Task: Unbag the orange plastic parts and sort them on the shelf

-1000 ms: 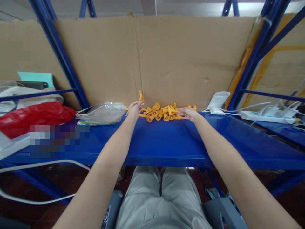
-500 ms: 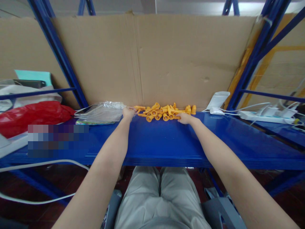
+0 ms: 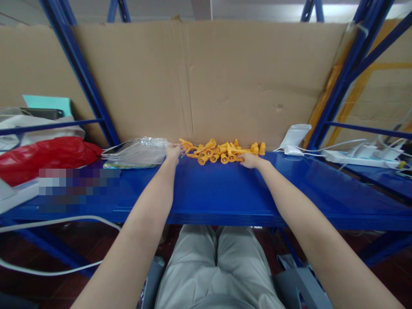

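Cardboard stands upright behind a blue desk. Head view: both arms extend forward over the desk, converging toward its rear. Orange pieces lie in a loose pile at the rear of the desk, in front of the cardboard. Left hand: back upward, at the pile's left end, beside clear bags; finger closure cannot be determined. Right hand: directed inward, at the pile's right front; whether it is clamped on a piece cannot be determined. Two upright pieces stand just behind it.
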`<state>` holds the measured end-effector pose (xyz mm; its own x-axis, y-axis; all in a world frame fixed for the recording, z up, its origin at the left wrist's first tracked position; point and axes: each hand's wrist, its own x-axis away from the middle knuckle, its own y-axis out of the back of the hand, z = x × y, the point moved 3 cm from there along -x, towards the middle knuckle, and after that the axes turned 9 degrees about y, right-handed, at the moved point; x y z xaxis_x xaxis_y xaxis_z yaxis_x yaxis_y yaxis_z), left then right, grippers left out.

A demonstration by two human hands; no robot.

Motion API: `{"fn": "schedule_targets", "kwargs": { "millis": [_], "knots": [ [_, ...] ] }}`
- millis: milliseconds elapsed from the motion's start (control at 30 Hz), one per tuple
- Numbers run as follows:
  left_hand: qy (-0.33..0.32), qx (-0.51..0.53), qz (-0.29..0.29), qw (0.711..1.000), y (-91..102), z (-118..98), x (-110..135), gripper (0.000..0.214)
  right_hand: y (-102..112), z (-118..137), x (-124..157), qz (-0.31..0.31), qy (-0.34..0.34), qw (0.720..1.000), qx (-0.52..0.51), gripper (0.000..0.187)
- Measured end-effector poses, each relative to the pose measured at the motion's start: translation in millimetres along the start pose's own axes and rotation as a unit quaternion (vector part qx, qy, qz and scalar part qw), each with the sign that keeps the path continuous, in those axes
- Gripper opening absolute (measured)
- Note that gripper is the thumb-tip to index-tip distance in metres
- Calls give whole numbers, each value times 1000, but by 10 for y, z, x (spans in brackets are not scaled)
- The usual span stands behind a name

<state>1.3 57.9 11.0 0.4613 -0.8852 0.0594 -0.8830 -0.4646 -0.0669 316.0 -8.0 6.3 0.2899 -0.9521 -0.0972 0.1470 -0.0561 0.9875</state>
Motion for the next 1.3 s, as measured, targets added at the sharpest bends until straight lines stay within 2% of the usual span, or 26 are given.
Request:
{"fn": "schedule_targets", "kwargs": {
  "millis": [167,233,367,433,500,600,700,833,933,1100,1167,1300],
  "knots": [
    [25,-47,50,997,-34,70,-18,20,-21,-40,-30,-15,1,1000,-26,59],
    [25,-83,53,995,-53,106,-8,24,-30,-52,-41,-18,7,999,-30,59],
    [-1,-124,59,990,-87,130,2,25,-25,-49,-40,-22,8,999,-36,60],
    [-34,-171,65,982,-93,121,-1,20,-19,-31,-30,-13,6,999,-31,59],
    [-92,-268,46,958,-80,100,0,15,-13,-13,-20,-7,8,999,-30,57],
    [-162,-394,15,905,-61,87,23,12,-10,-15,-17,-13,8,999,-35,56],
    [-181,-452,10,873,-74,97,61,13,-9,-62,-36,-31,11,999,-37,54],
    [-199,-548,4,813,-135,104,112,8,57,-171,-47,-89,-8,995,-37,45],
    [-185,-574,5,798,-150,112,122,18,163,-274,10,-167,-60,984,-33,43],
    [-184,-595,17,782,-140,128,101,26,256,-483,150,-282,-155,944,-68,42],
    [-193,-599,26,777,-144,134,86,27,242,-561,175,-297,-178,934,-86,42],
    [-194,-595,34,779,-149,143,68,28,187,-643,187,-275,-200,936,-92,42]
  ]
}}
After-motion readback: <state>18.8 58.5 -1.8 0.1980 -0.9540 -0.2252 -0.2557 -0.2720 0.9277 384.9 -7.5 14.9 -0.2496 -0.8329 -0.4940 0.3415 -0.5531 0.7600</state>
